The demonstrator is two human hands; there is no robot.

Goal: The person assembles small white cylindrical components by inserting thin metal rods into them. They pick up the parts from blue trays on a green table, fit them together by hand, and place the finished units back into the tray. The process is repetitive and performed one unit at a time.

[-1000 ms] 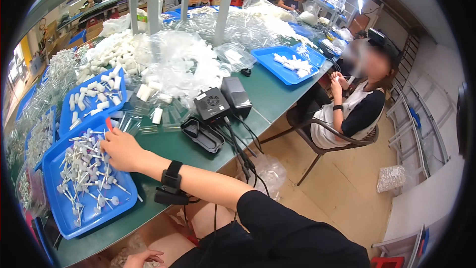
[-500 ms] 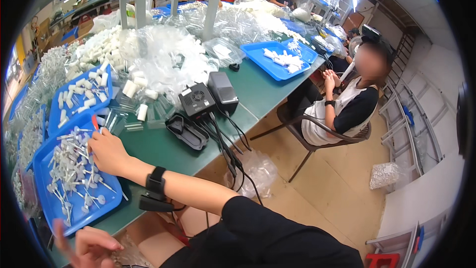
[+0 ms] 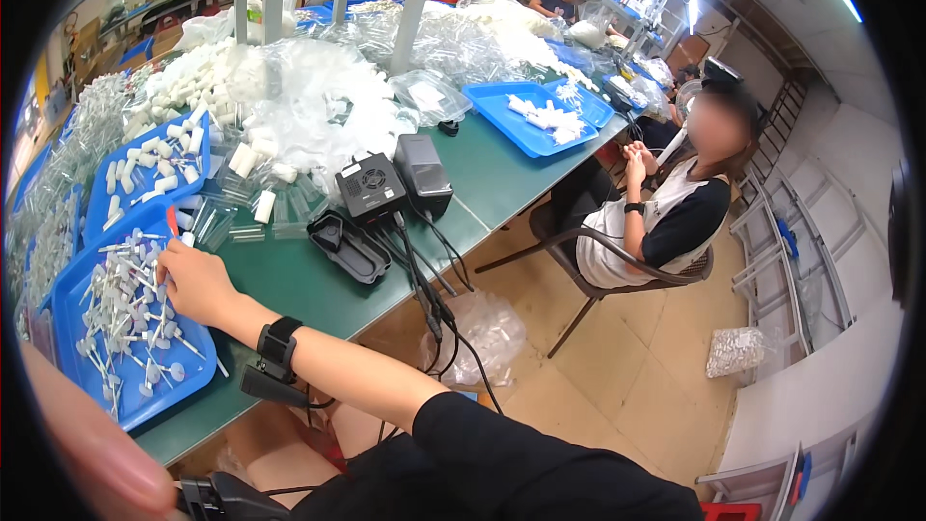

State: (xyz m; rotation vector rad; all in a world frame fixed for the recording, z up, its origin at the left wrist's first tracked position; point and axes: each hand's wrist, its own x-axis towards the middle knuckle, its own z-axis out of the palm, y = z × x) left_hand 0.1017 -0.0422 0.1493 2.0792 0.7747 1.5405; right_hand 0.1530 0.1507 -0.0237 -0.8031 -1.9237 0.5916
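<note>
My right hand [image 3: 201, 287] rests at the right side of a blue tray [image 3: 183, 391], its fingers curled in; what they hold is hidden. A thin red piece [image 3: 173, 222] shows just beyond the knuckles; I cannot tell whether the hand grips it. Heaped in the tray are many thin white sticks with pale round discs [image 3: 130, 304] on their ends. My left hand [image 3: 101, 444] is large and blurred at the lower left, very near the camera, with one fingertip showing. How its other fingers lie cannot be seen.
Behind, another blue tray [image 3: 145, 207] holds white cylinders. Clear plastic tubes and bags [image 3: 318, 116] pile up beyond. Black boxes [image 3: 371, 188] with cables stand on the green table [image 3: 280, 289]. At the right a person [image 3: 666, 203] sits on a chair; a plastic bag [image 3: 477, 338] hangs below the edge.
The view has shifted slightly. My left hand has come up closer to the camera at the lower left. My right hand stays at the tray's right side.
</note>
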